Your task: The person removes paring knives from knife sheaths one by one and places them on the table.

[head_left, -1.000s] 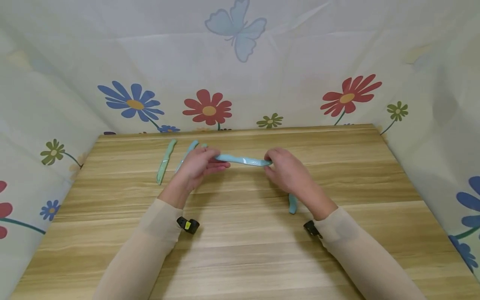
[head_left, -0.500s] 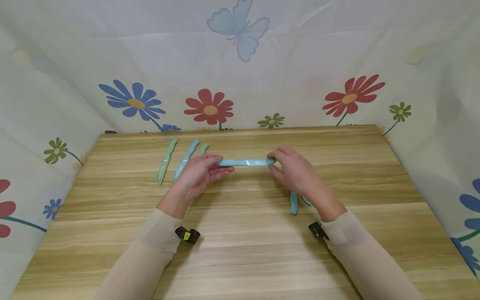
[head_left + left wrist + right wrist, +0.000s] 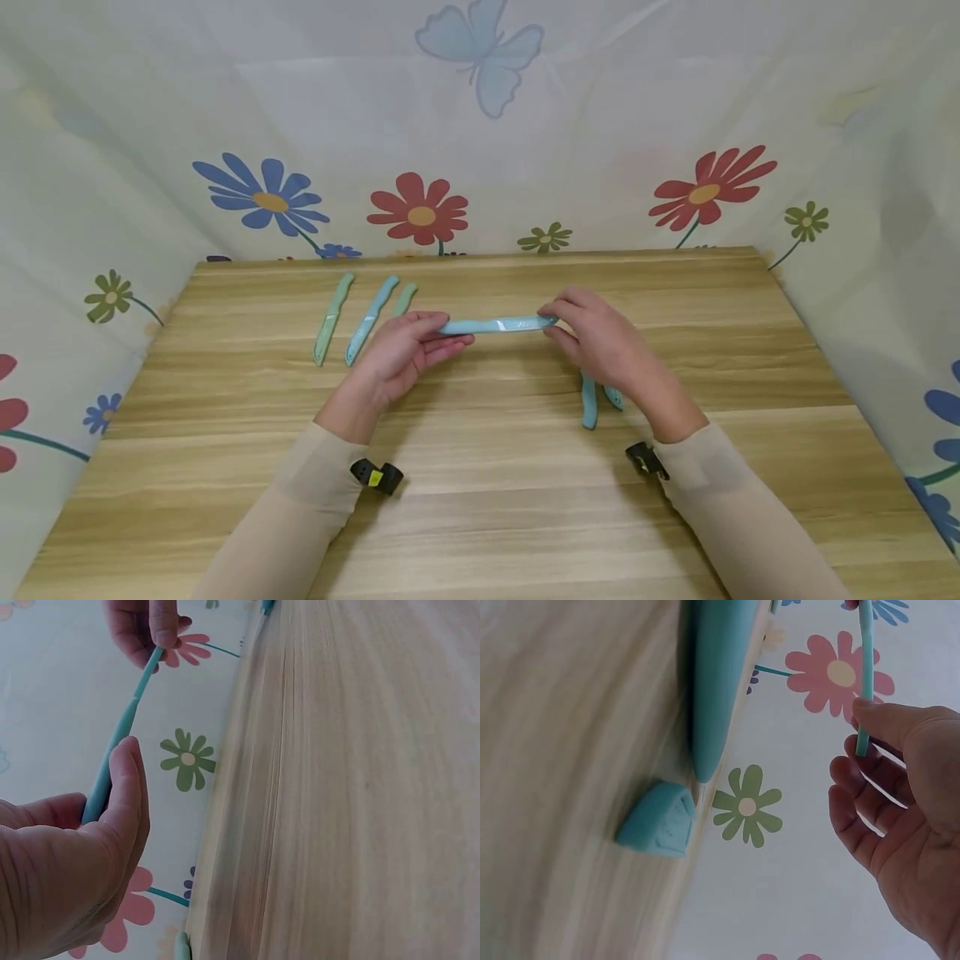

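Note:
A light blue knife in a matching sheath (image 3: 495,325) is held level above the table, between both hands. My left hand (image 3: 397,354) pinches its handle end between thumb and fingers. My right hand (image 3: 600,342) pinches the sheath tip at the other end. The left wrist view shows the same knife (image 3: 120,739) edge-on. Under my right hand lie a blue handle (image 3: 589,404) and a blue sheath tip (image 3: 613,397), partly hidden by the hand and forearm; whether they belong to one knife I cannot tell.
On the wooden table (image 3: 480,500), left of my left hand, lie a green sheathed knife (image 3: 333,321), a blue sheathed knife (image 3: 371,321) and another green one (image 3: 405,298) partly behind that hand. Flower-printed cloth (image 3: 300,100) rises behind the table and at its sides.
The knife has turned from slightly slanted to nearly level and shifted a little right. My left hand has moved slightly down, showing more of the knives behind it. Both hands keep their pinch.

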`<state>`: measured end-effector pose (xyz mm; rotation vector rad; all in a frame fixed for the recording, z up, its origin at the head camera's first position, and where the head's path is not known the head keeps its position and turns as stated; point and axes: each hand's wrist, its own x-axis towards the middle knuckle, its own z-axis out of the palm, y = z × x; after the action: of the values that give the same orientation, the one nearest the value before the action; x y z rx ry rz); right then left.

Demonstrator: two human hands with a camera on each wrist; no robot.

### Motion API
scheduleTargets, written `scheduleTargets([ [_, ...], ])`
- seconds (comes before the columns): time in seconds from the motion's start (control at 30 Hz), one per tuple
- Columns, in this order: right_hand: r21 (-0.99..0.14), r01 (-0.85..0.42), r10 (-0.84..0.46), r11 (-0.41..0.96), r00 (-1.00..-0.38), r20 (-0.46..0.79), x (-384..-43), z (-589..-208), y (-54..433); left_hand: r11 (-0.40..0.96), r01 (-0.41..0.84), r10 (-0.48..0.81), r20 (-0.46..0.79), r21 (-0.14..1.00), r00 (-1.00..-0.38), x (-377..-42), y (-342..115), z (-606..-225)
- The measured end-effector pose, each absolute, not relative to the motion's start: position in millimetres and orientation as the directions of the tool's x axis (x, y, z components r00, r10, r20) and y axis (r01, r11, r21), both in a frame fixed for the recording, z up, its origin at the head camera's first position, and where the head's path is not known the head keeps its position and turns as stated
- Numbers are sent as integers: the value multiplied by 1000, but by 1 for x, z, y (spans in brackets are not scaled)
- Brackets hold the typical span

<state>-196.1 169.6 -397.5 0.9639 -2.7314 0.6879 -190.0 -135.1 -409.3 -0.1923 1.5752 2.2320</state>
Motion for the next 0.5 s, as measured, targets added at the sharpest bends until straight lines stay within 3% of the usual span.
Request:
scheduleTargets([
  [0.2,-331,-673,-580,661,-739,343,-198,-397,171,-276,-381,244,-319,882,-916,-190,-135,-409],
  [0.5,-321,-684,-573,655,-726,380,-200,-400,172,-280,-376,237,-315,884,-919,-191,-133,-409],
])
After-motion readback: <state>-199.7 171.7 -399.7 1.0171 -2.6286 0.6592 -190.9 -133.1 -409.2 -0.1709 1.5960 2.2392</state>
